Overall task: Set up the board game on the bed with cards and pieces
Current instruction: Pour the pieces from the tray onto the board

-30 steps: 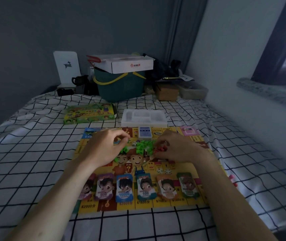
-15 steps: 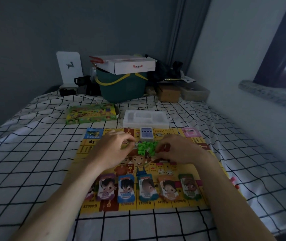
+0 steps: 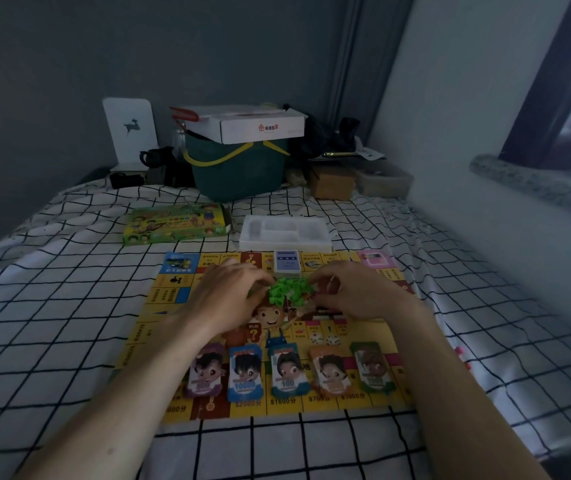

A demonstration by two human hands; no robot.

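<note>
A person kneeling at a bed works both hands over a board game (image 3: 173, 299) spread on a checked sheet (image 3: 52, 323). Nearest the viewer, well short of the hands, five stacks of character-faced play money (image 3: 286, 370) line the board's near edge; "100" shows on the middle stack and "$1600" and "$700" are printed on the squares below it. Between that row and the hands lie two white dice (image 3: 325, 339). At the board's centre the left hand (image 3: 228, 296) and right hand (image 3: 357, 292) close in from either side on a heap of small green pieces (image 3: 287, 289), fingers curled inward and touching the heap's edges; whether either hand actually pinches a piece cannot be told, and a glimpse of red at the right fingertips is too blurred to name. The pieces look like light, hard plastic, likely to scatter or roll on the soft mattress, so they are best gathered by cupping from both flanks or lifted one at a time between thumb and fingertip. Just beyond the hands a blue-backed deck of cards (image 3: 287, 263) sits on the board's far edge. Farther off lie an empty white plastic tray (image 3: 286, 230) and the green game box (image 3: 176, 223); behind them a teal basket (image 3: 239, 171) carries a white carton (image 3: 263, 128) with red Chinese lettering too small to read
</note>
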